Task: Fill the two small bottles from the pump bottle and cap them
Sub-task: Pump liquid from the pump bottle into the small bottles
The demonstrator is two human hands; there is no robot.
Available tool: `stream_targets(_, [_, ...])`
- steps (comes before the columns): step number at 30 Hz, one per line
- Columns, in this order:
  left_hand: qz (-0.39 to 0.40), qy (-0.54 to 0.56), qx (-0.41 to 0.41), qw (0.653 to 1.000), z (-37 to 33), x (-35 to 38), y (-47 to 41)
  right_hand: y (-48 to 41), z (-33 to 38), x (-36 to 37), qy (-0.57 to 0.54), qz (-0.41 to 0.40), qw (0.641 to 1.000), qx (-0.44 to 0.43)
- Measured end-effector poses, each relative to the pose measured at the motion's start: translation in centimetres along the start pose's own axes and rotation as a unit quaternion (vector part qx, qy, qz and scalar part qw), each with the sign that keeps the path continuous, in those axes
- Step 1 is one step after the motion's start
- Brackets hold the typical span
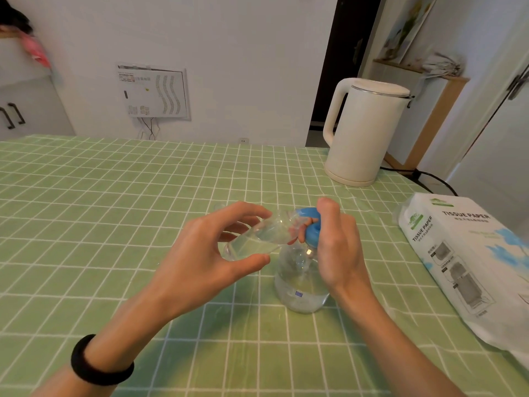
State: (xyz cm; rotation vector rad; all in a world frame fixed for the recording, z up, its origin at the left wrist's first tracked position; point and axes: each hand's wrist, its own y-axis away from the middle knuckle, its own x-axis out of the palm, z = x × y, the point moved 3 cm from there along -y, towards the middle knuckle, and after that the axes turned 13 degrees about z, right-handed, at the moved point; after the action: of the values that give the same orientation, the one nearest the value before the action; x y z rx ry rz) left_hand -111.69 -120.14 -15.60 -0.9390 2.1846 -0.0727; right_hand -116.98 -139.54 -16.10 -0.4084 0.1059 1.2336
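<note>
A clear pump bottle (297,285) with a blue pump head (312,227) stands on the green checked tablecloth (114,210), partly filled with clear liquid. My left hand (206,256) holds a small clear bottle (257,239) tilted on its side, its mouth against the pump's nozzle; some liquid lies inside it. My right hand (337,247) wraps around the pump head, with fingers curled over the top. A second small bottle and any caps are not clearly in view; something clear peeks out just behind my left fingers.
A cream electric kettle (363,130) stands at the back right with its black cord (429,176) trailing right. A white tissue paper pack (469,259) lies along the right edge. A black band circles my left wrist.
</note>
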Motion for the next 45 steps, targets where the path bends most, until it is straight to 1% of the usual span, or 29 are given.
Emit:
stream_targets(6, [0.001,-0.018,-0.008,1.000,0.05,0.12,0.12,0.04,0.12,-0.23,0.024,-0.009,1.000,-0.005])
stream_targets(16, [-0.002,-0.002,-0.001,1.000,0.21,0.10,0.00,0.10,0.03,0.07,0.030,0.000,1.000,0.004])
stream_targets(21, [-0.001,0.003,-0.002,1.000,0.13,0.16,0.01,0.13,0.34,0.06,0.025,0.007,0.999,-0.030])
stream_targets(26, [-0.002,-0.014,-0.006,1.000,0.09,0.19,0.02,0.14,0.61,0.02,0.046,-0.001,0.998,-0.037])
stream_targets(32, [-0.004,-0.002,-0.003,1.000,0.24,0.18,-0.06,0.21,0.08,0.05,0.028,0.008,1.000,-0.010])
stream_targets(38, [-0.003,0.006,0.001,1.000,0.26,0.10,-0.06,0.08,-0.06,0.04,0.028,-0.002,1.000,-0.010])
stream_targets(40, [-0.002,0.006,0.002,1.000,0.20,0.06,-0.07,0.06,0.05,0.00,0.019,0.001,1.000,-0.016])
stream_targets(45, [0.000,-0.007,-0.001,1.000,0.19,0.12,0.06,-0.07,0.59,-0.06,0.048,0.005,0.998,-0.037])
